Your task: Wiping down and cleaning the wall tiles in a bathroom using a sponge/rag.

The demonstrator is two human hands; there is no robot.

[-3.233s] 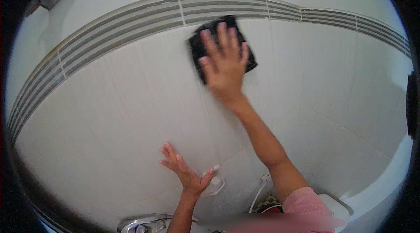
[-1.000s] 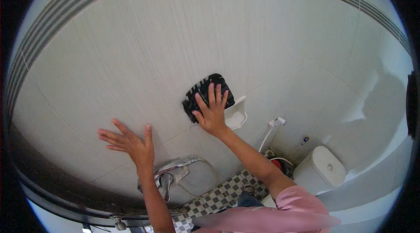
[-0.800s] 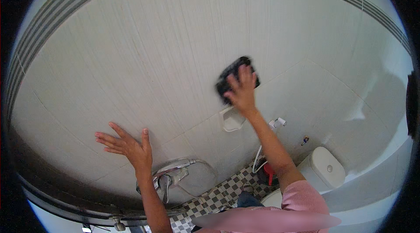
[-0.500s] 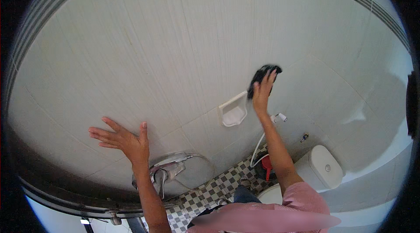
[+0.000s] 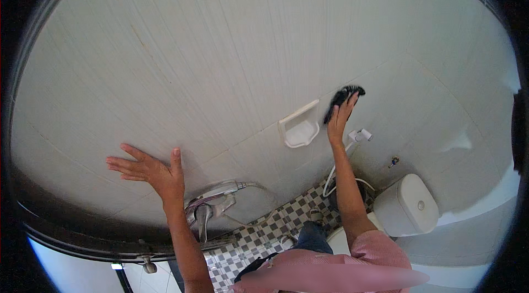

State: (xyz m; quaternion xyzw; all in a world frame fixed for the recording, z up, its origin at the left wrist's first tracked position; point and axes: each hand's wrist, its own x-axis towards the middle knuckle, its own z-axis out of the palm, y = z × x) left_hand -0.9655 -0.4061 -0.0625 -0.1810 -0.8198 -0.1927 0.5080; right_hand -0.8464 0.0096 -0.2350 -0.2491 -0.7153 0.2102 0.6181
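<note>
My right hand (image 5: 341,116) presses a dark, soft-edged black cloth (image 5: 344,100) flat against the pale tiled wall (image 5: 231,61); whitish streaks show on it. The cloth lies just right of a white soap dish (image 5: 301,128) fixed to the wall. On the left, my left hand (image 5: 156,172) is spread open on or very close to the same wall, holding nothing. Beside its wrist is a chrome shower mixer (image 5: 204,216) with a hand shower (image 5: 223,188) resting above it.
A white bidet sprayer (image 5: 361,135) hangs below my right hand, its hose running down to a dark bucket (image 5: 361,196). A small wall tap (image 5: 393,162) and a white toilet tank (image 5: 416,205) stand at the right. Checkered tiles (image 5: 292,221) cover the floor.
The view has shifted slightly. My right hand and the black cloth have moved a little along the wall, away from the soap dish. My left hand stays spread in about the same place.
</note>
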